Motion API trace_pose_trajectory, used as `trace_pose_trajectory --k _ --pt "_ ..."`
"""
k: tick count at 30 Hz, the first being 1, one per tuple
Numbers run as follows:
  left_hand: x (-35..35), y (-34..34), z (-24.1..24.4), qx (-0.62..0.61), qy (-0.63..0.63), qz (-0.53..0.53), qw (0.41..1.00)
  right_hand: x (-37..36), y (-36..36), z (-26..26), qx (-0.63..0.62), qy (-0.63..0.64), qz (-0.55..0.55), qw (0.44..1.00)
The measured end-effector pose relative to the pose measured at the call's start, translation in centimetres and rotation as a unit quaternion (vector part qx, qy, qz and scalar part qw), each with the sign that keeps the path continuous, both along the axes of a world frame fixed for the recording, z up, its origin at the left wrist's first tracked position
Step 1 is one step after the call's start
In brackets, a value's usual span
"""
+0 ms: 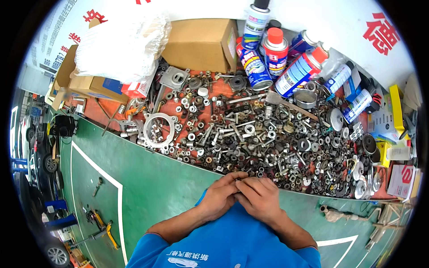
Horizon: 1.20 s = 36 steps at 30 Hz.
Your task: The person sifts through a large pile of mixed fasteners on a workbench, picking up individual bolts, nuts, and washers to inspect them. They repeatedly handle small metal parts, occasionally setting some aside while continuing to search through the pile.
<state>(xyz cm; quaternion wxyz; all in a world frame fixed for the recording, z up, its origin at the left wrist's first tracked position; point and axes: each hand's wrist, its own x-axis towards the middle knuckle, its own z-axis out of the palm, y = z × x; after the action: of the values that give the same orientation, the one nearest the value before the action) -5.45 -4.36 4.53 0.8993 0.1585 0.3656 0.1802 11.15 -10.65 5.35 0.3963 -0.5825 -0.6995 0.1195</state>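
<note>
My left hand (219, 194) and my right hand (259, 196) meet at the front edge of the workbench (187, 163), close to my blue shirt. Their fingertips touch, thumbs and forefingers pinched together. A small dark spot shows between the fingers, but whatever they may hold is hidden. Just beyond them spreads a dense heap of loose bolts, nuts and washers (248, 140) on the red bench top. A flat metal ring gasket (159, 130) lies near the front edge to the left. On the heap's far side rests a scraper with a wooden handle (298, 110).
Several spray cans (276, 53) stand and lean at the back right. Cardboard boxes (197, 45) and a plastic-wrapped package (117, 47) fill the back left. A yellow-handled jack (109, 231) sits on the green floor (150, 187); an exhaust part (342, 214) lies right, below the bench.
</note>
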Motion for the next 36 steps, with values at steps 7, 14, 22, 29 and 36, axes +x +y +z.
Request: trace_pose_trajectory --k 7,14,22,29,36 --pt "-2.4 0.8 -0.3 -0.001 -0.050 0.005 0.999 -1.4 1.5 0.0 0.014 0.053 0.032 0.998" --pt "-5.8 2.1 -1.0 0.036 -0.025 0.043 0.998 -0.5 3.4 0.2 -0.043 0.013 -0.041 0.998" --pt "-7.9 3.4 -1.8 0.033 0.009 0.044 0.998 -1.8 7.3 -0.5 -0.093 -0.125 -0.058 0.986" --pt "-9.5 3.8 -2.5 0.045 0.008 0.025 0.999 -3.0 8.5 -1.2 -0.093 -0.155 -0.115 0.977" --pt "-10.2 4.5 -2.9 0.030 0.005 0.031 0.999 -3.0 9.1 -0.6 -0.131 -0.139 -0.108 0.976"
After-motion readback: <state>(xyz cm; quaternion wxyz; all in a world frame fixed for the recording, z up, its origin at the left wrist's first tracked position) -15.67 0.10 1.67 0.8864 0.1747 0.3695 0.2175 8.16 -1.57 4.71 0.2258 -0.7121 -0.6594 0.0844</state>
